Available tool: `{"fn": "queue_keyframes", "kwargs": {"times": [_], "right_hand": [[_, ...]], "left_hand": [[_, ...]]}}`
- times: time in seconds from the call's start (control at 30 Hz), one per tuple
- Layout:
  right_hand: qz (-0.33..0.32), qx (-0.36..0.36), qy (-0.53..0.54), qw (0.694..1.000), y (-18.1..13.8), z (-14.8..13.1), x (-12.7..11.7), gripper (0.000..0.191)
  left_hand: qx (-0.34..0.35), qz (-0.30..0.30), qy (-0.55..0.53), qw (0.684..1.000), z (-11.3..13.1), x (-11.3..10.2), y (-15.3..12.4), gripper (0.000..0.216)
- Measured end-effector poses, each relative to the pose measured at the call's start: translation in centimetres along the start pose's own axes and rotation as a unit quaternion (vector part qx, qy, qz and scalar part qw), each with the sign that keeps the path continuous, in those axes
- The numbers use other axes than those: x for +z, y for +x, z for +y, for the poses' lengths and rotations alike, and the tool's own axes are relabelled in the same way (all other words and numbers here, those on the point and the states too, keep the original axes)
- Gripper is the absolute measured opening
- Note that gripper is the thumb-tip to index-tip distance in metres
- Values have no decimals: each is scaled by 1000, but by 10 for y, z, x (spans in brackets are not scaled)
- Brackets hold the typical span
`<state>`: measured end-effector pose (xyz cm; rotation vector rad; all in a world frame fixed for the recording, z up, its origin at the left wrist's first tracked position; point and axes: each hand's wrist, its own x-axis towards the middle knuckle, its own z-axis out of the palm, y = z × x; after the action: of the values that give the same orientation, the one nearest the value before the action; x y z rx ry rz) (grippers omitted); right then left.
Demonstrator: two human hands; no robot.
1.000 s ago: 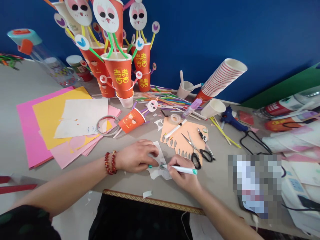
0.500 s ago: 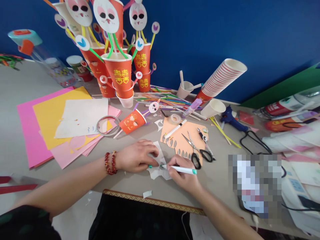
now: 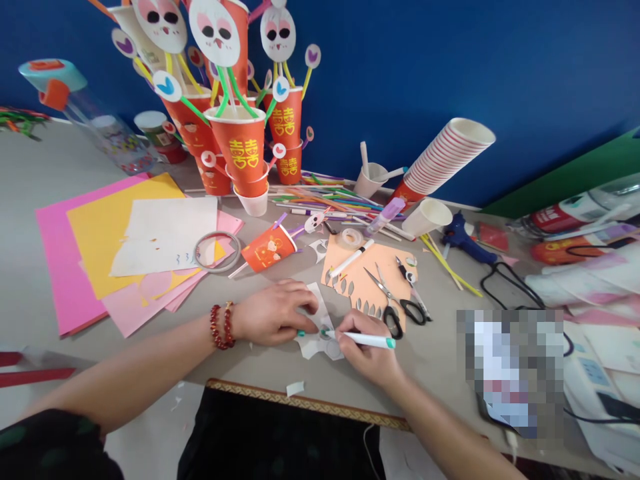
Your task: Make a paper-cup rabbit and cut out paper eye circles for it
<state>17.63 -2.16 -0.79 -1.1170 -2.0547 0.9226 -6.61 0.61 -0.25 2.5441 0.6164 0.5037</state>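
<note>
My right hand (image 3: 367, 350) grips a white felt-tip marker (image 3: 369, 340) with a green end, its tip on a white paper scrap (image 3: 316, 347). A round outline shows on the scrap beside the tip. My left hand (image 3: 280, 312) lies on the scrap's left part with curled fingers. A small green marker cap (image 3: 301, 333) pokes out by its thumb, partly hidden. To the upper right, black-handled scissors (image 3: 387, 293) lie spread on an orange paper sheet (image 3: 333, 263) with leaf-shaped cutouts. Beyond my left hand, a red paper cup (image 3: 270, 250) with a rabbit face rests on its side.
Stacked red cup figures (image 3: 245, 150) stand at the back left. Coloured paper sheets (image 3: 90, 243) with a grey tape ring (image 3: 217, 269) lie at left. Many straws (image 3: 320, 200), a leaning cup stack (image 3: 445, 157) and a blue glue gun (image 3: 465, 239) sit behind.
The fallen red cup has rolled slightly, and its rabbit face has shifted right and turned. The marker in my right hand has moved only a little; my left hand stays put.
</note>
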Motion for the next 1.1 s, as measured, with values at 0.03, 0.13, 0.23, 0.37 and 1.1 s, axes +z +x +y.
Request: {"fn": "queue_keyframes", "kwargs": {"times": [0.03, 0.13, 0.23, 0.37, 1.1], "right_hand": [[-1, 1, 0, 1000, 0, 0, 0, 13], [1, 3, -3, 1000, 0, 0, 0, 14], [5, 1, -11, 1000, -1, 1, -1, 15], [-1, 2, -7, 1000, -1, 1, 0, 14], [3, -1, -5, 1000, 1, -1, 0, 13]], "left_hand": [[0, 0, 0, 1000, 0, 0, 0, 26], [-2, 1, -1, 1000, 0, 1, 0, 27], [-4, -1, -2, 1000, -1, 1, -1, 28], [-3, -2, -2, 1000, 0, 1, 0, 27], [-2, -3, 0, 1000, 0, 0, 0, 26]]}}
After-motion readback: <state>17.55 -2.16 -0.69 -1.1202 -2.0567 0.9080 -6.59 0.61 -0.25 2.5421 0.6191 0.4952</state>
